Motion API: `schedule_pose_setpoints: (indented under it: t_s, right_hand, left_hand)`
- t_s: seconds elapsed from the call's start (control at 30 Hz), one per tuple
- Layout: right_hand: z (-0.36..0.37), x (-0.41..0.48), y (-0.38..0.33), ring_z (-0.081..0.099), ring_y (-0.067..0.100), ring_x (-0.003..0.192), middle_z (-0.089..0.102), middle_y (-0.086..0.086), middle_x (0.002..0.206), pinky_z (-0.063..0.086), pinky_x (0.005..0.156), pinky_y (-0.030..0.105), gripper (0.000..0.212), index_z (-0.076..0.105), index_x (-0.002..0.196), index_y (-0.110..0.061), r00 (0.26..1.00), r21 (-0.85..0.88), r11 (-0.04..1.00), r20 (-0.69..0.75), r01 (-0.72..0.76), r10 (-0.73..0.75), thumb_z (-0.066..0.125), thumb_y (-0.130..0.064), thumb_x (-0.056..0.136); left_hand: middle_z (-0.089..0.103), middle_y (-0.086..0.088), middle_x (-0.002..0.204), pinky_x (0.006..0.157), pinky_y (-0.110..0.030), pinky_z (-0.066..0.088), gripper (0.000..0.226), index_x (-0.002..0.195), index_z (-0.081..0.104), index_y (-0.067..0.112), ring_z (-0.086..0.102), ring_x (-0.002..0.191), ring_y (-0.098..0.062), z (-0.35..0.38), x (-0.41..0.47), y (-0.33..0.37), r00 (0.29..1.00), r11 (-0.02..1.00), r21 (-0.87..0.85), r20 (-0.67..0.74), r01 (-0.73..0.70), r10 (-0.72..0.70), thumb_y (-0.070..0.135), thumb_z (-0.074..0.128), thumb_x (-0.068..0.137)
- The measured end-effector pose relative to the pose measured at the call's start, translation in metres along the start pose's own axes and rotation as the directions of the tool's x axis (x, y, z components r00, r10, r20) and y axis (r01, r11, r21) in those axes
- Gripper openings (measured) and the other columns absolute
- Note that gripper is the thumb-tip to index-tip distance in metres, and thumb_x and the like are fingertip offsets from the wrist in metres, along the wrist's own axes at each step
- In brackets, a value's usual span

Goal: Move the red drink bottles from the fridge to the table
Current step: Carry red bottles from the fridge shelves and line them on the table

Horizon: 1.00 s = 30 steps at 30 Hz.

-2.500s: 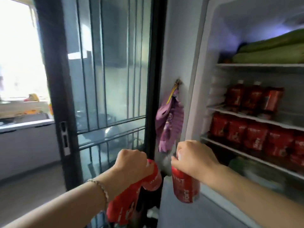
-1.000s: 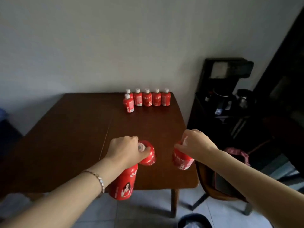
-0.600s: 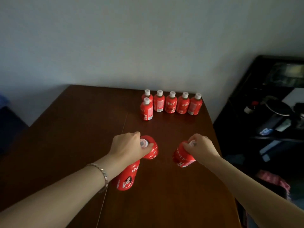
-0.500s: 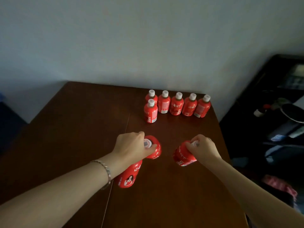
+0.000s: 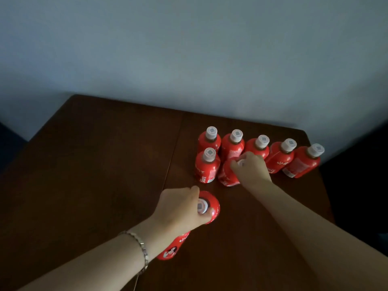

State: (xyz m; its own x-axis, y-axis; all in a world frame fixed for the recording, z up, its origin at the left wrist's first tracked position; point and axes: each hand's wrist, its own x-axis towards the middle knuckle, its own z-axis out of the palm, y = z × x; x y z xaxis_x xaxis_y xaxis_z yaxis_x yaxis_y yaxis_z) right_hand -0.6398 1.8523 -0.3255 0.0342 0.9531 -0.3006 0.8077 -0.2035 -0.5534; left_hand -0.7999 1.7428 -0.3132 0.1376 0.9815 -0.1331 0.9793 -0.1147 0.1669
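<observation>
Gripping, left hand: I see the left hand (image 5: 182, 208) curled round the necks of two red bottles at once, over the near part of the bench (image 5: 94, 164).
Top-seen bottle: the top-seen bottle (image 5: 213, 201) turns its white cap almost straight to the camera, so its long axis runs away from me, down toward the wood.
Hanging bottle: the hanging bottle (image 5: 173, 247) comes out below the wrist. Its long axis is slanted, with the base to the lower left of my view and the neck hidden under the palm.
Right hand: the right hand (image 5: 249, 171) is clamped from above on the cap of the placed bottle (image 5: 226, 175).
Placed bottle: nearly upright, leaning a little, just right of the front bottle (image 5: 206, 168). I cannot tell if its base rests on the bench.
Front bottle: upright, cap up, before the left end of the row.
Back row: the back row (image 5: 262, 142) is five red bottles, upright and side by side, at the far right of the bench close to the wall (image 5: 189, 59).
Writing: white characters run down the front bottle. The hanging bottle has characters and a small picture of a person. All is too blurred to read, and no brand is legible. The caps carry a grey square mark.
Wrist: a metal bracelet (image 5: 140, 246) on the left one.
</observation>
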Motion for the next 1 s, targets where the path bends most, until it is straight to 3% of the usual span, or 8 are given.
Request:
schedule_pose_setpoints:
  t_s: [0.23, 0.33, 0.43, 0.53, 0.67, 0.73, 0.8, 1.0]
  right_hand:
    - [0.002, 0.017, 0.021, 0.063, 0.034, 0.101, 0.052, 0.013, 0.124, 0.054, 0.085, 0.044, 0.076, 0.038, 0.134, -0.016, 0.988, 0.175, 0.982, 0.149, -0.066, 0.040, 0.074, -0.029, 0.069]
    - [0.013, 0.015, 0.034, 0.069, 0.026, 0.087, 0.066, 0.009, 0.107, 0.058, 0.076, 0.040, 0.062, 0.050, 0.125, -0.012, 0.968, 0.232, 0.965, 0.244, -0.121, 0.063, 0.074, -0.028, 0.071]
    - [0.023, 0.009, 0.040, 0.061, 0.020, 0.099, 0.058, -0.003, 0.106, 0.047, 0.078, 0.031, 0.053, 0.052, 0.123, -0.011, 0.994, 0.284, 0.958, 0.106, -0.044, 0.014, 0.074, -0.021, 0.077]
    - [0.020, 0.003, 0.046, 0.066, 0.029, 0.094, 0.067, 0.010, 0.103, 0.054, 0.083, 0.043, 0.036, 0.060, 0.106, -0.007, 0.978, 0.195, 0.978, 0.204, -0.077, 0.036, 0.074, -0.014, 0.074]
    - [0.013, -0.030, 0.057, 0.040, 0.012, 0.131, 0.034, -0.006, 0.146, 0.040, 0.107, 0.029, 0.102, 0.025, 0.148, -0.017, 0.830, -0.043, 0.991, 0.551, 0.129, -0.084, 0.084, -0.017, 0.065]
    - [0.012, -0.053, 0.058, 0.029, 0.000, 0.134, 0.026, -0.025, 0.140, 0.030, 0.111, 0.021, 0.112, 0.019, 0.147, -0.033, 0.821, 0.052, 0.951, 0.493, 0.304, -0.289, 0.087, -0.024, 0.059]
    - [0.012, -0.065, 0.065, 0.043, 0.002, 0.126, 0.035, -0.032, 0.129, 0.040, 0.102, 0.022, 0.099, 0.032, 0.137, -0.041, 0.874, 0.080, 0.929, 0.318, 0.361, -0.367, 0.086, -0.025, 0.055]
    - [-0.011, -0.053, 0.113, 0.059, 0.019, 0.108, 0.059, -0.004, 0.118, 0.046, 0.084, 0.028, 0.084, 0.049, 0.125, -0.021, 0.995, 0.104, 0.992, -0.081, 0.073, -0.065, 0.087, -0.022, 0.050]
  left_hand:
    - [0.065, 0.006, 0.095, 0.063, -0.020, 0.042, 0.049, 0.104, 0.052, 0.021, 0.063, 0.084, -0.011, 0.010, 0.018, -0.002, 1.000, 0.999, 0.036, 0.005, -0.006, 0.005, 0.064, 0.040, 0.086]
    - [0.064, 0.006, 0.095, 0.064, -0.021, 0.041, 0.049, 0.105, 0.052, 0.021, 0.063, 0.084, -0.011, 0.011, 0.021, -0.003, 1.000, 0.999, 0.043, 0.016, -0.016, 0.015, 0.064, 0.039, 0.085]
    - [0.064, 0.006, 0.096, 0.063, -0.020, 0.039, 0.050, 0.106, 0.052, 0.021, 0.062, 0.084, -0.011, 0.014, 0.022, -0.003, 1.000, 0.998, 0.056, 0.014, -0.026, 0.025, 0.064, 0.039, 0.085]
    - [0.064, 0.005, 0.099, 0.065, -0.020, 0.039, 0.050, 0.107, 0.052, 0.021, 0.062, 0.088, -0.012, 0.014, 0.022, 0.001, 0.999, 0.998, 0.051, 0.033, -0.040, 0.038, 0.064, 0.039, 0.086]
    - [0.064, 0.005, 0.099, 0.067, -0.024, 0.037, 0.047, 0.104, 0.053, 0.020, 0.062, 0.090, -0.014, 0.007, 0.028, 0.015, 0.996, 0.996, -0.002, 0.032, -0.084, 0.084, 0.062, 0.044, 0.084]
    - [0.066, 0.003, 0.097, 0.068, -0.026, 0.036, 0.046, 0.100, 0.054, 0.020, 0.063, 0.090, -0.016, 0.004, 0.032, 0.029, 0.993, 0.991, -0.066, 0.012, -0.115, 0.116, 0.061, 0.050, 0.082]
    - [0.067, 0.001, 0.097, 0.069, -0.027, 0.035, 0.044, 0.099, 0.055, 0.019, 0.064, 0.091, -0.019, 0.002, 0.039, 0.048, 0.988, 0.983, -0.093, -0.003, -0.157, 0.158, 0.059, 0.053, 0.081]
    - [0.063, -0.004, 0.100, 0.064, -0.030, 0.029, 0.054, 0.101, 0.051, 0.013, 0.061, 0.090, -0.025, -0.004, 0.080, 0.100, 0.957, 0.950, -0.120, -0.015, -0.288, 0.288, 0.058, 0.065, 0.074]
